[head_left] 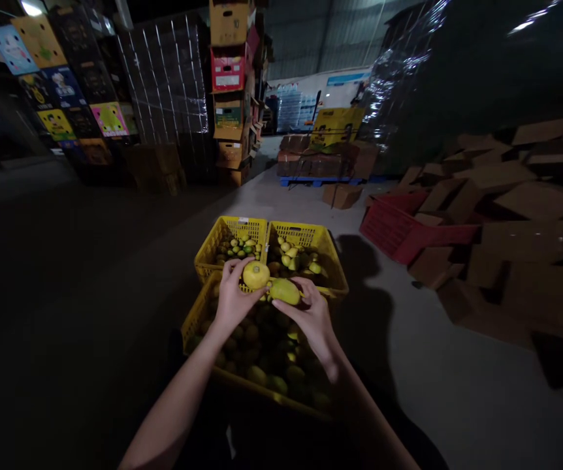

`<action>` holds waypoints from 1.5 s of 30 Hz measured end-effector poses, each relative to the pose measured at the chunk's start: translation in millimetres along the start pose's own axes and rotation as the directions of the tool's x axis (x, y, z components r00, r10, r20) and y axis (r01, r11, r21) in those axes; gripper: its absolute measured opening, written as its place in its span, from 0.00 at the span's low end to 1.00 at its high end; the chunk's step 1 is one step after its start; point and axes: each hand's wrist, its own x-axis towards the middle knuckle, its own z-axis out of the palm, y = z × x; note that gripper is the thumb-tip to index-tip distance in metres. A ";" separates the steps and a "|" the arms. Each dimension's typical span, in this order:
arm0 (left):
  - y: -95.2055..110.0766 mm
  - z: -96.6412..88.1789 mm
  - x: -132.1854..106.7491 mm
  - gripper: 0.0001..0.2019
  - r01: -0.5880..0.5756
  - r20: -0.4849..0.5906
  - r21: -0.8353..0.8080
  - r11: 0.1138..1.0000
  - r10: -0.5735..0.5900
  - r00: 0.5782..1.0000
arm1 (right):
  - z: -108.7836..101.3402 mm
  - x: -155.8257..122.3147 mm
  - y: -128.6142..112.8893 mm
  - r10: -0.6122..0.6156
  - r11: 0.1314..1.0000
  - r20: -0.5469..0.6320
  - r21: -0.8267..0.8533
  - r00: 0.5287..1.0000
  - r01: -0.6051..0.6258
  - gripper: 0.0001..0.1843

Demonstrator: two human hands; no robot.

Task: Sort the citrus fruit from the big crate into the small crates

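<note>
My left hand [232, 297] is closed around a round yellow lemon [256, 275], its end turned toward me. Beside it, my right hand [313, 316] grips a longer, greenish-yellow lemon [285, 291] between thumb and fingers. Both fruits are held close together above the near yellow crate [196, 313], which holds many lemons in shadow. Behind it stand two more yellow crates: the far left crate [208, 245] with small green and yellow lemons, and the far right crate [335, 261] with lemons heaped toward its left side.
To the right, a red crate [394, 228] lies among a heap of flattened cardboard [516, 261]. A tall stack of boxes [230, 117] stands ahead. A blue pallet [318, 181] bears cartons. More printed boxes [61, 85] are stacked at the left. Grey concrete floor [129, 228] surrounds the crates.
</note>
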 end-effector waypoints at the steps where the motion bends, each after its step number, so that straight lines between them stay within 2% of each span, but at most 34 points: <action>1: 0.1 -1.5 0.2 0.27 -0.006 0.004 0.005 1.000 0.006 1.000 | 0.5 -0.3 0.2 -0.008 1.000 0.008 -0.029 1.000 0.009 0.28; 4: -1.5 -2.9 0.8 0.27 0.009 -0.006 -0.003 1.000 -0.009 1.000 | 0.0 2.1 2.7 -0.060 0.994 -0.006 -0.091 0.998 0.060 0.27; 8: -1.5 -1.6 1.6 0.28 0.005 0.006 -0.036 0.999 -0.005 1.000 | -4.6 7.7 3.8 -0.183 0.967 -0.105 -0.197 0.978 0.160 0.26; 11: 1.7 -0.6 1.5 0.28 -0.017 0.043 -0.066 0.998 0.020 0.999 | -5.1 8.3 1.2 -0.222 0.961 -0.108 -0.193 0.969 0.198 0.25; 15: 4.2 0.3 0.5 0.27 -0.040 0.084 -0.107 0.993 0.050 0.995 | -1.7 5.9 0.1 -0.206 0.966 -0.080 -0.179 0.975 0.189 0.24; 24: 2.4 0.1 -1.9 0.26 -0.087 0.101 -0.118 0.989 0.099 0.990 | -2.6 5.2 1.5 -0.226 0.955 -0.085 -0.214 0.970 0.204 0.24; 38: -2.0 1.4 -3.5 0.27 -0.118 0.103 -0.126 0.985 0.131 0.986 | -2.2 5.3 4.8 -0.228 0.957 -0.082 -0.202 0.970 0.208 0.25; 45: -1.1 1.3 -3.7 0.26 -0.095 0.109 -0.126 0.987 0.109 0.988 | -1.5 4.8 5.3 -0.229 0.959 -0.083 -0.190 0.970 0.210 0.25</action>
